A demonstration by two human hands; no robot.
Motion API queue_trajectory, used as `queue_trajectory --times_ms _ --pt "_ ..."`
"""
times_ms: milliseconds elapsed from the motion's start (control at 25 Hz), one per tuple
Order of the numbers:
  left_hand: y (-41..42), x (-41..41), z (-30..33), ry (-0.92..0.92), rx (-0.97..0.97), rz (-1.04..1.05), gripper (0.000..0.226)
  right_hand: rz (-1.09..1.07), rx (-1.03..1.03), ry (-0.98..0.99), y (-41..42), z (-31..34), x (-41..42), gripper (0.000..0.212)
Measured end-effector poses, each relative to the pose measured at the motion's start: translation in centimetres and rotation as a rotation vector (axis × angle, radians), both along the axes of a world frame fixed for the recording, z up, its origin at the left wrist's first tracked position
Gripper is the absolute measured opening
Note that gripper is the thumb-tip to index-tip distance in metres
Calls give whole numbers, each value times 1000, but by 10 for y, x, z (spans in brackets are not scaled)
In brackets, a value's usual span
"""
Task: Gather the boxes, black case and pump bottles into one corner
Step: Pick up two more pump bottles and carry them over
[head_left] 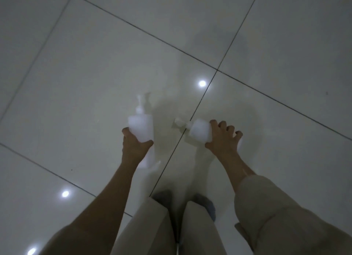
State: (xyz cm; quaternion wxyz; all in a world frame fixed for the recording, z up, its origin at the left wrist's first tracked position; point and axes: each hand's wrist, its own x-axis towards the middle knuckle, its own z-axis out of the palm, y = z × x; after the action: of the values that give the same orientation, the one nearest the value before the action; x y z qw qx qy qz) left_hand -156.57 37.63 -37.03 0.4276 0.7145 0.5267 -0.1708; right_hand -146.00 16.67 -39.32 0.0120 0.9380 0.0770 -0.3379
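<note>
Each grip curls round a white pump bottle: left hand (136, 145) on the left bottle (141, 125), right hand (222, 138) on the right bottle (200, 130).

Glossy pale tiled floor (95, 68) under two grey-socked feet (204, 203)

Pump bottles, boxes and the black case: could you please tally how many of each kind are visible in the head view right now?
Pump bottles: 2, one white bottle held in the left hand and another white bottle in the right hand
Boxes: 0 in view
Black case: 0 in view
Total: 2
</note>
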Motion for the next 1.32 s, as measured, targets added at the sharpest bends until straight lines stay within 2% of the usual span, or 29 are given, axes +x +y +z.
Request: queue_trajectory --times_ms 160,320,560,800,1040,1320 --pt "-20 14 90 -152 -32 -14 76 -301 298 93 -8 85 -9 71" --pt "-29 31 217 -306 -59 -46 73 -518 647 49 -20 220 4 71" --pt "-34 43 429 -590 -78 -167 78 -642 902 -175 -43 467 3 63" --pt "-38 14 603 -881 -166 -307 72 -826 1158 -434 -54 648 -98 57" --pt "-69 -80 692 -916 -355 -577 58 -1159 1260 -663 -54 729 -279 56" --pt "-200 -220 721 -784 -662 -1074 51 -1554 1142 -1033 -108 763 -489 53"
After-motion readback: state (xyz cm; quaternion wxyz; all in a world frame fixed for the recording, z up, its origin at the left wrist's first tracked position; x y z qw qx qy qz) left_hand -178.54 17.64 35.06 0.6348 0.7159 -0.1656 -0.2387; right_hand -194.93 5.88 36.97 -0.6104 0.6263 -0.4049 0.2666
